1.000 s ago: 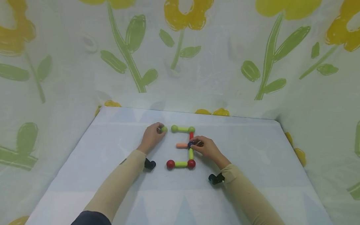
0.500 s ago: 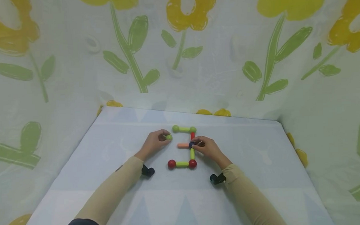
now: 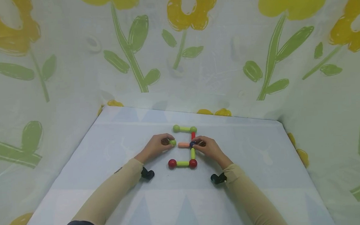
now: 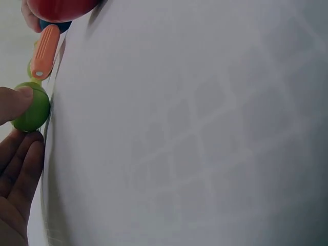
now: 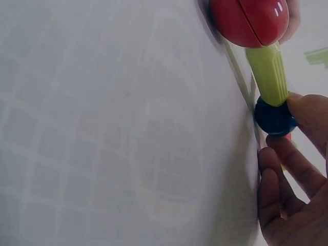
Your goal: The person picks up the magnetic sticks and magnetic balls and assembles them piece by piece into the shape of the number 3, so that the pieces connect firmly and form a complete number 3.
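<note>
My left hand pinches a light green ball between thumb and fingers, close to the free end of an orange rod. In the head view a slim gap seems to part ball and rod. The rod's other end meets a dark blue ball, which my right hand holds between thumb and fingertips. From that blue ball a red rod runs away from me to a green ball. A yellow-green rod runs toward me to a red ball.
Another yellow-green rod joins the far green ball to a second green ball. On the near side, a yellow-green rod links two red balls, one of them at the left. All lie on a pale table before a flower-printed curtain.
My left hand has brought its green ball toward me and to the right, from beside the far green ball to the orange rod's end. The right hand has stayed at the blue ball.
</note>
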`<state>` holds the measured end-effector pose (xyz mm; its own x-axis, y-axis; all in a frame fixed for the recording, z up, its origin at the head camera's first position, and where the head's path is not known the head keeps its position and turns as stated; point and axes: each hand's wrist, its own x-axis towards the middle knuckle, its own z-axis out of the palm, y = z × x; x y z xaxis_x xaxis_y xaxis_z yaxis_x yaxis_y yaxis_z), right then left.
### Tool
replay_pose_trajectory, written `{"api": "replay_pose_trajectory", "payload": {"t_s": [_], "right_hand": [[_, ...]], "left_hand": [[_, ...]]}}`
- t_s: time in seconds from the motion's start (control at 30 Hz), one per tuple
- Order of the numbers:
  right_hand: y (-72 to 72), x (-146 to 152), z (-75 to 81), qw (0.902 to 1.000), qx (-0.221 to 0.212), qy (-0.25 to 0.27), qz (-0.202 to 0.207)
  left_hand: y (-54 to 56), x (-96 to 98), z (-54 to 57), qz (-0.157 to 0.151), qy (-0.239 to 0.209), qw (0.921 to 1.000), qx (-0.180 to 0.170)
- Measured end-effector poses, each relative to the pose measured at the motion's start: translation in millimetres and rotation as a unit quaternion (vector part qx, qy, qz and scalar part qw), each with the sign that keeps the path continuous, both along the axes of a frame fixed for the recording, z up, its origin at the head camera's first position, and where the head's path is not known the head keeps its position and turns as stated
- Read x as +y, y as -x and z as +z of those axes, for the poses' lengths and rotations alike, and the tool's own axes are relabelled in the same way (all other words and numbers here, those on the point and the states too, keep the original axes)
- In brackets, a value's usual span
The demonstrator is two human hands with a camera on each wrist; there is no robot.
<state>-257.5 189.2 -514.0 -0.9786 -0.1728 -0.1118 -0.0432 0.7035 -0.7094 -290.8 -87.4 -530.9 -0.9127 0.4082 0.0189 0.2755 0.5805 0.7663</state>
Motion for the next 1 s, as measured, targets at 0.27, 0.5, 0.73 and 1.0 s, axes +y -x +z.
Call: {"api": "replay_pose_trajectory", "payload": {"t_s": [0.27, 0.5, 0.73, 1.0], "right_hand": [[1.1, 0.6, -4.0, 0.9999, 0.011, 0.001, 0.006], [-0.3, 0.8, -5.5, 0.9999, 0.003, 0.01, 0.001], [-1.6, 3.2, -7.8, 0.9998, 0.008, 0.019, 0.001], [0.6, 1.3, -6.2, 0.9995, 0.022, 0.021, -0.001]], "left_hand": [[-4.1, 5.7, 1.1, -0.014, -0.001, 0.9999, -0.007], [-4.1, 8.6, -1.7, -0.014, 0.01, 0.9999, 0.003], [-4.7, 10.3, -0.2, -0.009, 0.01, 0.9999, 0.008], [-5.7, 12.8, 3.4, 0.017, 0.012, 0.9998, -0.003]]}}
